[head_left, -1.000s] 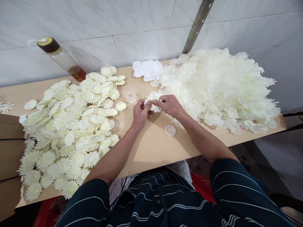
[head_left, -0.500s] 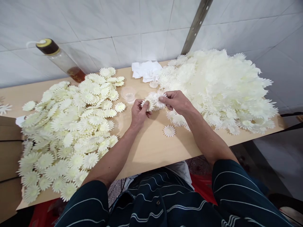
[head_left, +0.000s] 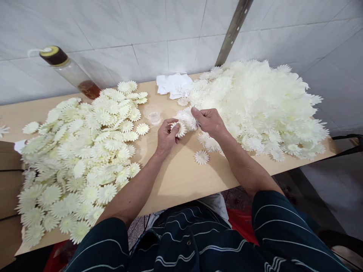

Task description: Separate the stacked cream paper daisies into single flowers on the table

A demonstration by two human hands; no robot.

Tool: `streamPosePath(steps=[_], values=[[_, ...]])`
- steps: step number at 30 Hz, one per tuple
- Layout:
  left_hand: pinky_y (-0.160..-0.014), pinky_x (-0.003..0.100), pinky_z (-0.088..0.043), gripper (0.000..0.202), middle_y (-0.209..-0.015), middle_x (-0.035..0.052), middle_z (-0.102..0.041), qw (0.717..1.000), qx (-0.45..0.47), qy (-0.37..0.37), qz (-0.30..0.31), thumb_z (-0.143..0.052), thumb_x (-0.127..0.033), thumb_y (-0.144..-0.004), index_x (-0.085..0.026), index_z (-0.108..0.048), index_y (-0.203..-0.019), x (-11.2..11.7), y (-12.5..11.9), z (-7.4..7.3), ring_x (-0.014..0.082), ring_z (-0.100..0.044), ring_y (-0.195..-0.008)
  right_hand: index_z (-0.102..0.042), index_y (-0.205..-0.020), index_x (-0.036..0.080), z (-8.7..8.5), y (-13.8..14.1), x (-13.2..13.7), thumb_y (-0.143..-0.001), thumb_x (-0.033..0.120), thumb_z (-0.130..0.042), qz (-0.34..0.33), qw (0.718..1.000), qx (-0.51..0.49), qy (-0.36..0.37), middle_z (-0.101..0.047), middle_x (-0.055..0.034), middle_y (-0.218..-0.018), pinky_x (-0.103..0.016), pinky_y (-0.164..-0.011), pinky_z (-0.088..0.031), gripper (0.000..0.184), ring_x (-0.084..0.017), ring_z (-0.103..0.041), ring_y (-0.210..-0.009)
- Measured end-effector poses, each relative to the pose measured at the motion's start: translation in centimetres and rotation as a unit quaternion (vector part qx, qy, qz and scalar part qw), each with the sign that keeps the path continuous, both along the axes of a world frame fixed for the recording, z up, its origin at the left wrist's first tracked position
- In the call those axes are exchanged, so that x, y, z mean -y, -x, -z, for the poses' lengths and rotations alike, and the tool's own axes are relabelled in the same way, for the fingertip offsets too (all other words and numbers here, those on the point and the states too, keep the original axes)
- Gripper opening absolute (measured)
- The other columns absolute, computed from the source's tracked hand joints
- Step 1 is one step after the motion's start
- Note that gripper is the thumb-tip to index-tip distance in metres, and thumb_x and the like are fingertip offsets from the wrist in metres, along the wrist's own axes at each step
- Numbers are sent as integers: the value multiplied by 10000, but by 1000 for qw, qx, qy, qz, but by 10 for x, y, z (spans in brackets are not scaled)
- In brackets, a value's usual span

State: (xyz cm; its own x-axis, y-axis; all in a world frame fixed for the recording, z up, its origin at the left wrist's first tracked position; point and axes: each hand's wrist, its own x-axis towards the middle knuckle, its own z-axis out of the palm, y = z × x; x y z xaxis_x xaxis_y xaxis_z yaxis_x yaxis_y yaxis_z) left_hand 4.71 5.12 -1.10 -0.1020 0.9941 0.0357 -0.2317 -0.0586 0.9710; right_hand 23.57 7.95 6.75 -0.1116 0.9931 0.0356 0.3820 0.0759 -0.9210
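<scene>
Between finger and thumb of my left hand [head_left: 167,139] is a cream-white artificial flower head [head_left: 180,129] with thin pointed petals. Close against it on the right is a bunch of white flower pieces [head_left: 187,116], which my right hand [head_left: 209,121] grips with its fingers curled and its thumb raised along the top. How many pieces are in the bunch is hidden. Below the hands a single flower piece [head_left: 202,157] lies flat on the table [head_left: 181,185]. To the left of my left hand another single flower [head_left: 142,129] lies at the edge of the left heap.
A wide heap of cream flowers [head_left: 85,151] covers the left side; a taller heap of white ones [head_left: 255,102] fills the right. Behind are a small clear dish [head_left: 154,118], crumpled white tissue [head_left: 173,85] and a bottle of brown liquid [head_left: 72,73]. A cardboard box [head_left: 10,196] stands at left.
My right thumb has lifted off the petals and now points up. The flower in my left hand has turned and shows more of its face. The view has shifted slightly.
</scene>
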Motion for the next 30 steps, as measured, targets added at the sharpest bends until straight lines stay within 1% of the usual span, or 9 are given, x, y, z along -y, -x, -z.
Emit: streamPosePath(steps=[3,6,9,12,17,20,25,28,30], values=[[-333,212,-361,523,-656,-55,-621,1000,1,-7,0,-926,-659,-844,-233,-736,-1080,0,0,1,110,-568,-427,-431,-523,233,-2,1,2,-854,1067,-565,-9,1000,12,-2,-424,-2,-517,-314,-503,-246,907,-107,-354,-514],[-313,215,-305,574,-649,-41,-623,1000,7,-14,-1,-893,-751,-846,-215,-764,-1005,1,-1,0,92,-517,-397,-342,-565,249,0,3,3,-855,1085,-519,-51,998,32,-18,-335,17,-546,-318,-524,-213,902,-112,-309,-555],[-295,222,-274,640,-644,-33,-632,1000,16,-14,-1,-890,-819,-802,-202,-780,-932,3,-1,-2,79,-473,-373,-278,-605,257,4,5,1,-844,1102,-490,-91,994,53,-41,-251,29,-612,-324,-554,-177,904,-112,-253,-601],[-290,220,-269,676,-602,-36,-619,1000,24,-4,1,-893,-848,-769,-197,-794,-919,3,-1,-5,81,-460,-367,-269,-623,256,6,6,1,-853,1085,-509,-103,992,56,-53,-232,34,-648,-324,-576,-172,893,-112,-236,-629],[-300,221,-318,666,-583,-31,-597,999,22,6,29,-857,-848,-808,-191,-754,-831,3,0,-5,93,-479,-394,-324,-613,247,3,7,2,-885,996,-609,-145,987,52,-48,-268,46,-635,-315,-586,-199,845,-106,-258,-625],[-309,216,-317,633,-562,-44,-560,999,9,5,38,-912,-799,-769,-194,-724,-779,2,1,-4,84,-447,-402,-372,-604,238,3,7,2,-887,949,-664,-176,982,52,-37,-298,55,-614,-307,-583,-211,820,-99,-272,-611],[-324,211,-323,552,-566,-54,-566,1000,3,11,-3,-934,-712,-775,-199,-733,-807,1,2,-3,82,-443,-414,-460,-620,227,1,-1,0,-814,839,-844,-201,979,35,14,-360,67,-591,-283,-543,-270,748,-90,-339,-573],[-324,217,-319,529,-578,-56,-576,999,22,16,-31,-942,-684,-772,-204,-721,-803,1,0,-4,87,-458,-415,-623,-719,208,-2,-7,-1,-812,747,-896,-221,974,7,48,-445,61,-596,-280,-525,-350,611,-104,-414,-560],[-320,219,-308,516,-581,-57,-576,999,27,11,-45,-949,-665,-773,-203,-720,-794,1,-1,-6,83,-452,-409,-713,-802,193,-3,-10,-2,-824,713,-895,-213,976,0,51,-477,57,-595,-281,-512,-350,551,-107,-424,-552]])
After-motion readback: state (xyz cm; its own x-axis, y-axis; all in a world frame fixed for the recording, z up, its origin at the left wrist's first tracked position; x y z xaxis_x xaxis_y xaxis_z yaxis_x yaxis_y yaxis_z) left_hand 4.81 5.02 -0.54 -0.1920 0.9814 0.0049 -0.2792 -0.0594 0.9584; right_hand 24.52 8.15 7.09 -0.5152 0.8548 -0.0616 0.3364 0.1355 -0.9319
